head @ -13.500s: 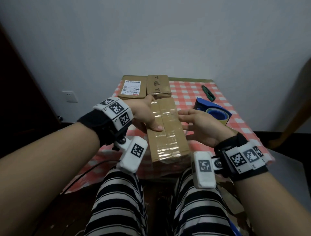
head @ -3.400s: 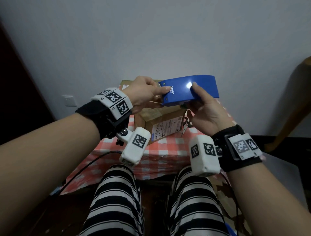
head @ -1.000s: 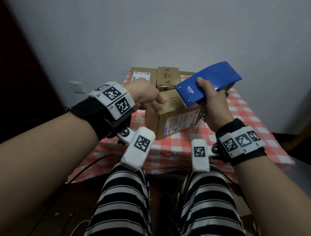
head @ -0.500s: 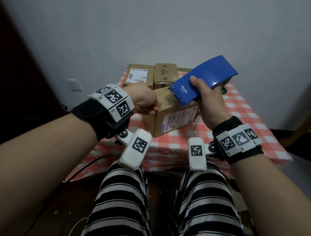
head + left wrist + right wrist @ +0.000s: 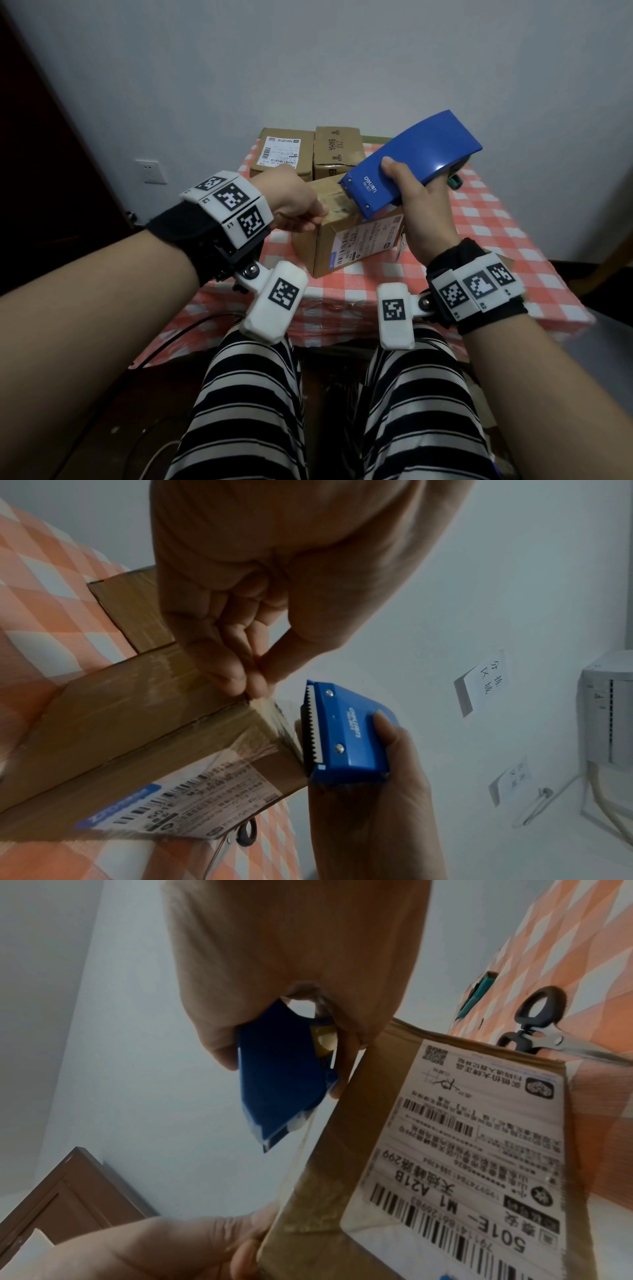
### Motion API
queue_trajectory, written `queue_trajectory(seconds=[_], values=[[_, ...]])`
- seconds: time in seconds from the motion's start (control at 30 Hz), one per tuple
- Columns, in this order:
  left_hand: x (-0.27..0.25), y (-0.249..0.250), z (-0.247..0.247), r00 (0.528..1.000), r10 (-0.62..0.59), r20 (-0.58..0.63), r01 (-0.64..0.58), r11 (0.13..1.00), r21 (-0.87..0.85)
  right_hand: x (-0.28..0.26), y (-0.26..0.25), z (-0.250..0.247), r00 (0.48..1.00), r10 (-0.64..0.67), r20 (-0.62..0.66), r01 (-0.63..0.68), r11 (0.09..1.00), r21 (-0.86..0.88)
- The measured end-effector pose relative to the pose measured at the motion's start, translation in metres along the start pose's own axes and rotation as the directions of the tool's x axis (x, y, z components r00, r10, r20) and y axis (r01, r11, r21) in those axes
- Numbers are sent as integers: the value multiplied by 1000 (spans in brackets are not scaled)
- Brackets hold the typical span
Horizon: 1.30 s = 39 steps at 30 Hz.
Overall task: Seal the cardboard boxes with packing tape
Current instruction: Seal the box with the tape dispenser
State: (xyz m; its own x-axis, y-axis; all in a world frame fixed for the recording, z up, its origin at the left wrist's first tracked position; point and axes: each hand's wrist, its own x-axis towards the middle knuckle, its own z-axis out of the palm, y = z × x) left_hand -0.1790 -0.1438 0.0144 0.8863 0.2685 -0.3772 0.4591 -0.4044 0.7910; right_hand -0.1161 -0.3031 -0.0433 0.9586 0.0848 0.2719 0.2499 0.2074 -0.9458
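Now, item: my right hand (image 5: 419, 209) gripping the blue tape dispenser (image 5: 411, 168), lowered onto the near box (image 5: 342, 236) on the table (image 5: 496, 240); left hand (image 5: 294, 205) pinching the tape end (image 5: 263, 704) at its corner; strip begun.

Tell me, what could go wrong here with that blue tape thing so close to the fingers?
The tape dispenser has a toothed blade right beside the left hand, whose fingertips pinch the tape end at the top edge of the box; a slip could nick them. The stretched tape could also wrinkle or stick crooked. The box, steadied only at that edge, might shift under the pull.
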Motion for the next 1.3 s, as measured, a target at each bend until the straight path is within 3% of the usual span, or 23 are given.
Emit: queue_trajectory(seconds=[0.97,1.3], values=[[0,1,-1,999,-26,39,25,999,23,-5,6,-2,998,-57,-3,57,998,12],[-1,4,-1,998,-45,32,41,993,112,-5,9,-1,998,-62,-18,63,998,6]])
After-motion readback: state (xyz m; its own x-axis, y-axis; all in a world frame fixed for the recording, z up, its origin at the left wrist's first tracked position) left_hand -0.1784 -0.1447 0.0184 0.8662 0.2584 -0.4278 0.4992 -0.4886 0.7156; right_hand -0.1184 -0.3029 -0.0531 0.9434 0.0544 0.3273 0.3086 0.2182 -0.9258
